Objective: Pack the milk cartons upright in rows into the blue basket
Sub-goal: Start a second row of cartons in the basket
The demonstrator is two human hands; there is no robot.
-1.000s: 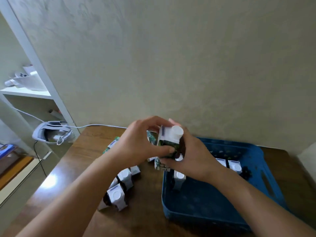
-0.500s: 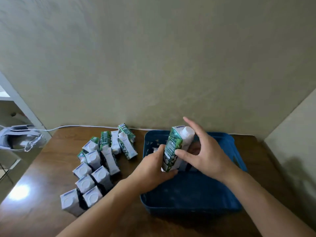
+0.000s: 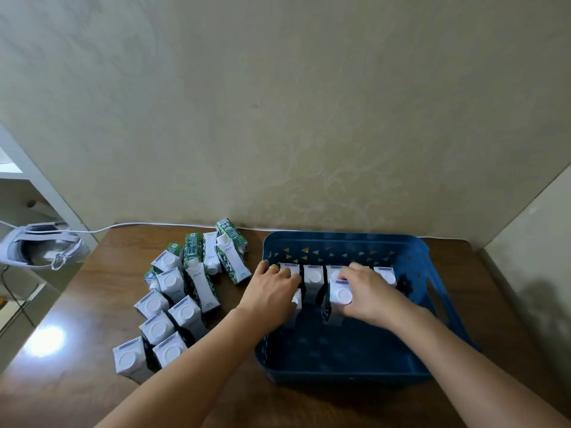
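The blue basket (image 3: 340, 237) stands on the right half of the brown table. A row of white-capped milk cartons (image 3: 313, 274) stands upright along its back wall. My right hand (image 3: 370, 291) grips another upright milk carton (image 3: 341, 295) just in front of that row. My left hand (image 3: 268, 291) rests flat over the cartons at the row's left end and partly hides a carton (image 3: 296, 301) beneath the palm. Left of the basket, several loose cartons (image 3: 182, 310) stand upright in a cluster, and a few green-sided ones (image 3: 231, 264) lie flat behind them.
A white headset (image 3: 40, 245) sits off the table's left end beside a white shelf unit (image 3: 31, 168). A white cable (image 3: 139, 225) runs along the table's back edge at the wall. The basket's front half holds no cartons.
The carton held tilted above the basket half a second ago now stands upright in it. My right hand stays on it; my left hand has shifted onto the cartons at the left end.
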